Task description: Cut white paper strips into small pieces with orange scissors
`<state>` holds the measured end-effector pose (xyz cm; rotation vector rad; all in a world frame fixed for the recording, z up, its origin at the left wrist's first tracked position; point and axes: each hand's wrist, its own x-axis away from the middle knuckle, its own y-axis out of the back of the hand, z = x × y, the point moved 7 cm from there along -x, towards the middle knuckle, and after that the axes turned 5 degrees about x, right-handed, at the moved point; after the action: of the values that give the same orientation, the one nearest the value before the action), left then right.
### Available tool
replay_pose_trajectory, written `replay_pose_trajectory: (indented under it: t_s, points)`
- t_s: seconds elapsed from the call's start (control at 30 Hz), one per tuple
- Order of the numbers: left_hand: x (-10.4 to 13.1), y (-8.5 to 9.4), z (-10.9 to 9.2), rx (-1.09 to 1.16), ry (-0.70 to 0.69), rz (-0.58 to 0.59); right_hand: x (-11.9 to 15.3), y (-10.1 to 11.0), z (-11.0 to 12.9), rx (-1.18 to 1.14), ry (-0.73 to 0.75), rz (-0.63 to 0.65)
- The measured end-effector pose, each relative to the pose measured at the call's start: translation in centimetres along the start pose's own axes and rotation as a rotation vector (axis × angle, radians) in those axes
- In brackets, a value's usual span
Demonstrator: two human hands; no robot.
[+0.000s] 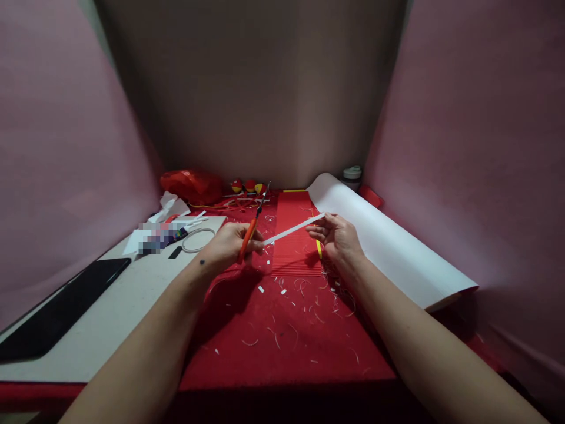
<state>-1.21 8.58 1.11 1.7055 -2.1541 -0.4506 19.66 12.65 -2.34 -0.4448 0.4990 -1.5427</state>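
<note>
My left hand [235, 240] is closed around a pair of scissors [248, 238] with orange handles, the dark blades pointing up and away. Its fingertips also pinch the near end of a narrow white strip [291, 230]. At the strip's other end, my right hand [339, 237] grips it between thumb and forefinger, the remaining fingers loosely curled. The strip is stretched straight and slants up to the right. Beneath it lies a red ribbed sheet [293, 250] on a red cloth [282, 353].
White snippets and thread scraps [302, 287] litter the cloth. To the left, a pale board [145, 312] carries a black flat object [66, 309] and a clear ring [198, 240]. On the right lies a large white roll [388, 247]; a red bag [192, 186] sits behind.
</note>
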Motion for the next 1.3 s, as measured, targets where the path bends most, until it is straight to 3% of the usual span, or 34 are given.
replay_pose_trajectory:
  t_s: [0.17,0.27,0.53,0.8,0.97,1.07,1.2,1.3]
  points:
    - [0.0,-0.8,-0.1,0.098,-0.024,-0.034,1.8,-2.7,-2.3,0.102,-0.079,0.224]
    - [-0.1,-1.3,0.1,0.139,-0.006,-0.031,2.5,-3.5,-3.5,0.175,-0.103,0.294]
    - [-0.2,0.0,0.5,0.118,0.04,-0.098,0.9,-1.9,-2.1,0.142,-0.018,0.201]
    - [-0.3,-0.9,0.3,0.187,0.004,-0.102,2.7,-3.7,-3.5,0.188,-0.093,0.31]
    - [-0.4,-1.4,0.6,0.154,-0.024,-0.058,2.8,-3.8,-3.8,0.202,-0.089,0.307]
    - [-0.5,-0.9,0.6,-0.013,-0.075,-0.072,2.6,-3.7,-3.6,0.201,-0.094,0.286]
    - [-0.1,1.0,0.0,-0.508,-0.132,-0.254,2.3,-3.3,-3.2,0.207,-0.078,0.227]
    - [0.7,1.1,-0.9,-0.784,-0.101,-0.263,2.0,-2.9,-3.2,0.213,-0.057,0.199]
